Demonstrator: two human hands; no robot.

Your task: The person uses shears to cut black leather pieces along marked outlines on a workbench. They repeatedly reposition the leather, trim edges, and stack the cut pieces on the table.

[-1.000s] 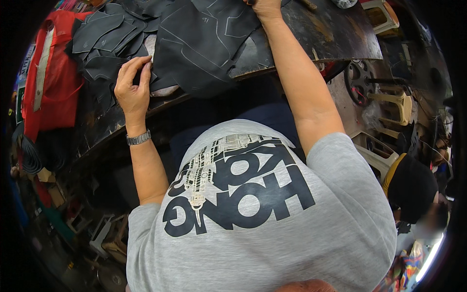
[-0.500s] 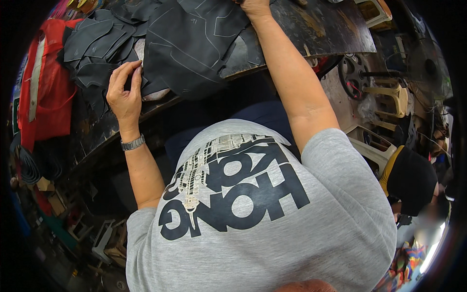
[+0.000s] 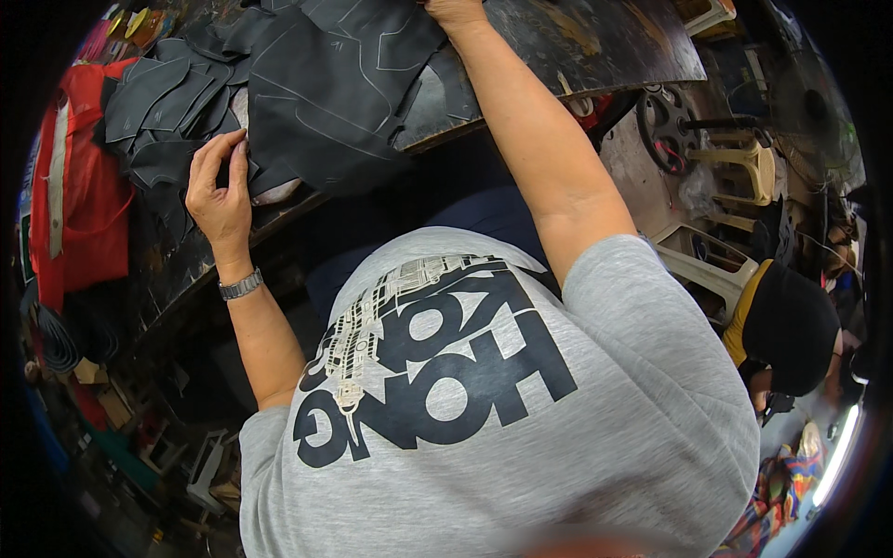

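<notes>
A large black leather-like sheet (image 3: 326, 102) with thin white outlines drawn on it lies on the dark worktable, its near part drooping over the edge. My left hand (image 3: 221, 191), a metal watch on its wrist, is at the sheet's left side. Its thumb and finger are pinched together beside a pale strip of material; what is between them, if anything, is too small to make out. At the top edge of the picture my right hand (image 3: 456, 11) reaches to the sheet's far right part. The frame cuts off its fingers.
Left of the sheet lies a pile of cut black pieces (image 3: 163, 98). A red bag (image 3: 88, 195) hangs at the table's left end. The worktable's (image 3: 595, 46) scuffed right end shows. Plastic stools (image 3: 744, 167), a black wheel (image 3: 665, 130) and a person in a black cap (image 3: 791, 325) are right.
The whole view has shifted, so table, sheet and both hands sit slightly farther left. Against the sheet, my hands have hardly moved.
</notes>
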